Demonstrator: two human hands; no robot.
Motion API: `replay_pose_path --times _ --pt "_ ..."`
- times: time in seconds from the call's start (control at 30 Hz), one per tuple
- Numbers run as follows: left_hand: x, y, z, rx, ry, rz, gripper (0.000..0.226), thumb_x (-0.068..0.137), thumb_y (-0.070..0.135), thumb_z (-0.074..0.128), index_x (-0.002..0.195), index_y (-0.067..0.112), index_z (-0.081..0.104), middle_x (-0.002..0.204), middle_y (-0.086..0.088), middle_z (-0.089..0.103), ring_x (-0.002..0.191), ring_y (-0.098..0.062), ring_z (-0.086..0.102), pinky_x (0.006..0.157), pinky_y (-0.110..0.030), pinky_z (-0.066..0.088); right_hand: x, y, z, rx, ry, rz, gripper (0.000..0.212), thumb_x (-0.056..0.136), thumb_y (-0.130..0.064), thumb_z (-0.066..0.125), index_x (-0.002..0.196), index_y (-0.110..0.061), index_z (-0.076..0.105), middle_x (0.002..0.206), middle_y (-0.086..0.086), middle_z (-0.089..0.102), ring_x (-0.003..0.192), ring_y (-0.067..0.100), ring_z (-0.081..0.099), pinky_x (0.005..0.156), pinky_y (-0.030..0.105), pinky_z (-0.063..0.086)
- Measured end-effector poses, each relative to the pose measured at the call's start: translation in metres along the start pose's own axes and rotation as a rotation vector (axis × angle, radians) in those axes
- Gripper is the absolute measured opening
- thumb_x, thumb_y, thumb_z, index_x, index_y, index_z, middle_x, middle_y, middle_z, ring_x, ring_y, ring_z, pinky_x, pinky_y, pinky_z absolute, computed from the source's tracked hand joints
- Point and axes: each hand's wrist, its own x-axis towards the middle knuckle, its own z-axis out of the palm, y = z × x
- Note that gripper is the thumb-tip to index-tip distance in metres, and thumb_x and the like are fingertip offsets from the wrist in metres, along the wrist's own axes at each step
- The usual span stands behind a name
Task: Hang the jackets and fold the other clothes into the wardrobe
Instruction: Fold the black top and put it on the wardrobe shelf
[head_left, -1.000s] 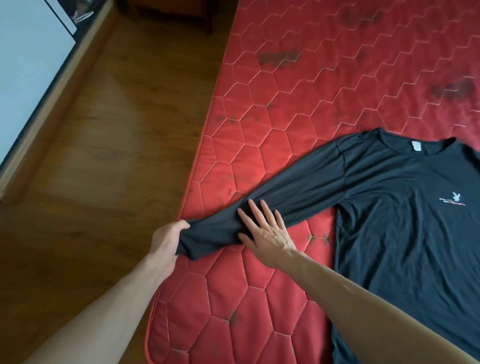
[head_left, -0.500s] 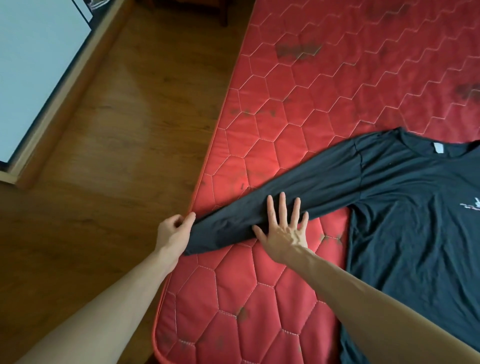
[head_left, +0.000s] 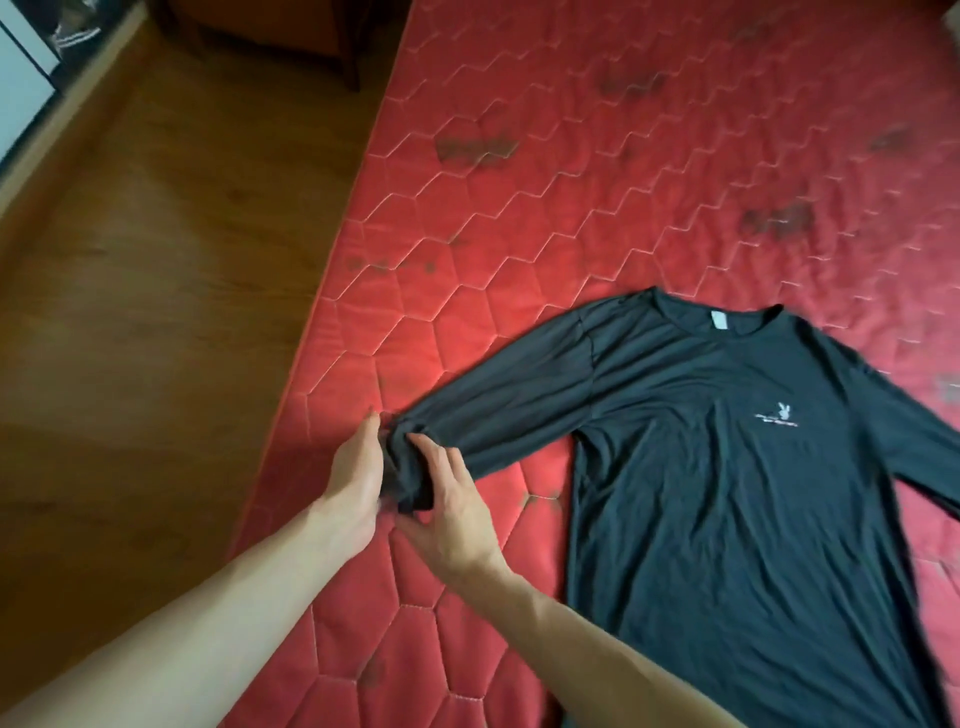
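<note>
Shirt (head_left: 727, 467) flat on red mattress (head_left: 519, 234); wooden floor (head_left: 156, 260) beside

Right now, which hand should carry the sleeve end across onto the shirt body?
Probably the right hand: it lies on the bunched sleeve end, on the shirt side. The left hand sits outside, near the mattress edge.

From where I'm watching, most of the room is a red mattress (head_left: 597, 171) with hexagon quilting and some dark stains. Left of it is a brown wood floor (head_left: 156, 291). There's dark wooden furniture (head_left: 291, 31) at the top, and a white panel (head_left: 15, 88) in the top left corner. Soft light.
</note>
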Motion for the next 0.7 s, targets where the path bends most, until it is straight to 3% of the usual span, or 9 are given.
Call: replay_pose_path --times 0.1,0.23,0.27,0.33,0.4,0.47,0.57,0.7 --pt "-0.021 0.006 0.05 0.11 -0.133 0.094 0.045 0.107 0.049 0.045 0.098 0.014 0.071 0.087 -0.011 0.078 0.077 -0.023 0.076 0.061 -0.033 0.061 0.008 0.017 -0.051 0.125 0.194 0.073 0.068 0.081 -0.008 0.064 0.143 -0.032 0.049 0.135 -0.014 0.061 0.123 0.006 0.059 0.102 0.029 0.051" --pt "-0.042 0.005 0.114 0.221 -0.221 0.279 0.056 0.112 0.04 0.029 0.098 0.009 0.074 0.074 -0.004 0.079 0.062 -0.012 0.073 0.059 -0.028 0.051 0.018 0.042 -0.128 0.207 0.327 0.1 0.042 0.086 -0.005 0.052 0.122 -0.023 0.064 0.11 -0.008 0.073 0.104 0.005 0.067 0.093 0.023 0.051" --pt "-0.045 0.002 0.126 0.247 -0.183 0.352 0.05 0.111 0.032 0.031 0.101 0.007 0.073 0.072 -0.003 0.078 0.065 -0.015 0.072 0.063 -0.031 0.052 0.022 0.048 -0.15 0.25 0.344 0.118 0.035 0.087 -0.006 0.051 0.115 -0.022 0.067 0.104 -0.007 0.074 0.098 0.004 0.067 0.09 0.022 0.051" --pt "-0.045 -0.008 0.146 0.401 -0.038 0.544 0.03 0.105 0.011 0.039 0.114 0.011 0.067 0.083 -0.003 0.076 0.088 -0.027 0.07 0.082 -0.041 0.054 0.032 0.059 -0.198 0.342 0.334 0.153 0.03 0.09 -0.001 0.051 0.105 -0.018 0.07 0.094 -0.01 0.074 0.089 0.001 0.065 0.085 0.022 0.051" --pt "-0.042 -0.017 0.16 0.71 0.083 0.683 0.046 0.093 -0.005 0.045 0.131 0.018 0.056 0.114 -0.006 0.067 0.115 -0.034 0.057 0.098 -0.05 0.047 0.038 0.069 -0.248 0.44 0.341 0.205 0.033 0.092 0.006 0.05 0.092 -0.019 0.072 0.081 -0.015 0.071 0.079 -0.004 0.062 0.077 0.019 0.051" --pt "-0.035 -0.02 0.176 1.039 0.129 0.749 0.072 0.085 -0.008 0.056 0.15 0.02 0.039 0.14 -0.01 0.051 0.13 -0.036 0.044 0.104 -0.053 0.042 0.042 0.081 -0.299 0.578 0.394 0.301 0.03 0.092 0.003 0.052 0.078 -0.018 0.068 0.071 -0.015 0.069 0.07 -0.002 0.061 0.069 0.02 0.049" --pt "-0.025 -0.016 0.211 1.33 0.037 0.78 0.097 0.082 -0.001 0.067 0.162 0.022 0.017 0.154 -0.006 0.041 0.141 -0.034 0.038 0.114 -0.05 0.035 0.041 0.109 -0.377 0.838 0.455 0.431 0.026 0.09 -0.005 0.05 0.087 -0.01 0.074 0.086 0.01 0.073 0.081 0.023 0.067 0.075 0.035 0.05" --pt "-0.011 -0.013 0.27 1.461 -0.115 0.802 0.094 0.081 0.0 0.061 0.161 0.024 0.019 0.141 0.001 0.057 0.135 -0.03 0.05 0.115 -0.045 0.033 0.023 0.164 -0.454 0.994 0.521 0.502 0.036 0.091 -0.011 0.047 0.076 -0.014 0.08 0.083 0.008 0.076 0.07 0.024 0.068 0.064 0.031 0.051"
